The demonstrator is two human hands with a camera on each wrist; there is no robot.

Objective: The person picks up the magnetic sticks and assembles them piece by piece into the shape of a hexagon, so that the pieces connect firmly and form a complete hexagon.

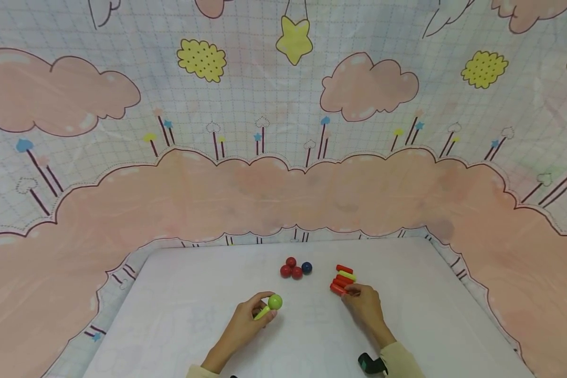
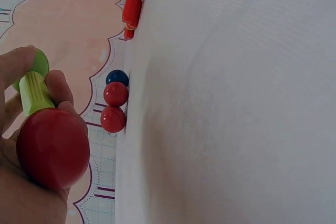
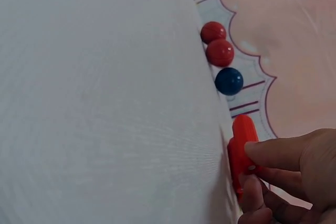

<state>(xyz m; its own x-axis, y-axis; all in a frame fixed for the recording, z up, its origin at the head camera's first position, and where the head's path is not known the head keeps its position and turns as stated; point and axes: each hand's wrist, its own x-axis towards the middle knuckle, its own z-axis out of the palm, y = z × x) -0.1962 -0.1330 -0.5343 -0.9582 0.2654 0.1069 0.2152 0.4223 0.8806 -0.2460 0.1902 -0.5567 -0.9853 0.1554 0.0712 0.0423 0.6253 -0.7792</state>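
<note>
My left hand [image 1: 249,318] holds a dumbbell-like toy piece: a yellow-green rod [image 2: 35,94] with a green ball [image 1: 275,302] on one end and a red ball [image 2: 53,148] on the other. Its fingers and thumb wrap around the piece, held above the table. To the right, my right hand [image 1: 365,303] pinches the nearest red rod [image 3: 243,139] between thumb and fingers, at the near end of a row of rods. Behind it in that row lie another red rod [image 1: 343,280], a yellow-green rod [image 1: 347,274] and a far red rod [image 1: 344,269].
Several red balls [image 1: 285,271] sit clustered beside a blue ball [image 1: 306,268] toward the back of the white table [image 1: 193,294]. A cloud-patterned cloth [image 1: 283,199] hangs behind the table. A dark strap piece [image 1: 371,363] is on my right wrist.
</note>
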